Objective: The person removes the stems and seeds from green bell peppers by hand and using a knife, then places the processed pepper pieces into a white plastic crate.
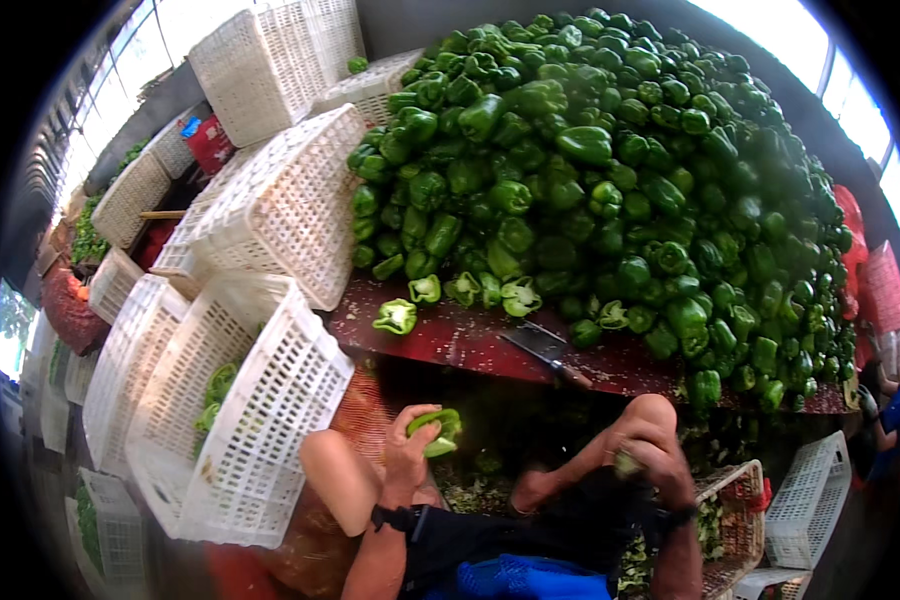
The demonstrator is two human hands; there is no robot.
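Note:
My left hand [406,448] is closed round a green bell pepper [444,432], which looks cut open with its pale inside showing. Over by my right knee, my right hand [658,455] is closed on a small pale green piece [626,464]; it is blurred, so its exact kind is unclear. A large heap of green bell peppers [590,145] covers the dark red table [420,335] in front of me. Along the near edge lie several cut peppers, one of them a half [396,316] with its white core up. A knife [545,350] rests there too, its handle toward me.
At my left stands a white plastic crate [260,420], tilted, with cut green peppers [215,395] inside. More white crates [275,200] are stacked beyond it. By my right leg is a crate [740,485] with pale green scraps. Red mesh bags [875,285] sit far right.

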